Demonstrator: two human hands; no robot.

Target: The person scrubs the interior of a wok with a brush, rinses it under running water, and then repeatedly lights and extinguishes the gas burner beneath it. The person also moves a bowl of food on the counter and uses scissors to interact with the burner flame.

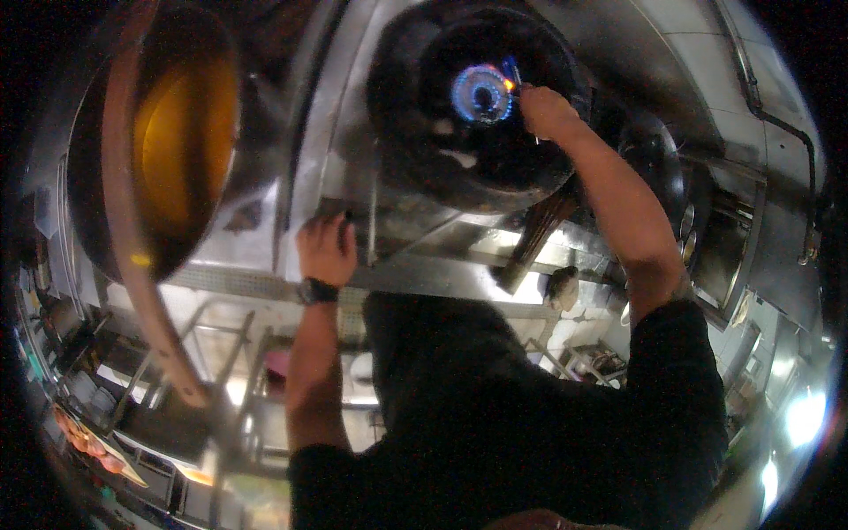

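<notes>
A ring of blue flame [481,95] burns in the middle of the round black stove well [424,132]. At its right edge my right hand [549,113] is closed around a thin rod-like object [511,71], whose kind is too blurred to tell. An orange glow shows where this object meets the flame. Lower left, my left hand [327,252], with a dark wristwatch [316,291], rests at the steel stove's front edge. Its fingers are curled, and something small and dark shows at the fingertips; I cannot make out what it is.
Left of the burner sits a large dark pan [228,190] with amber liquid. A long brown band [124,177] crosses in front of it. A bamboo brush [537,234] lies below my right forearm, and a round metal pan [658,155] stands farther right. Metal racks [221,329] are lower left.
</notes>
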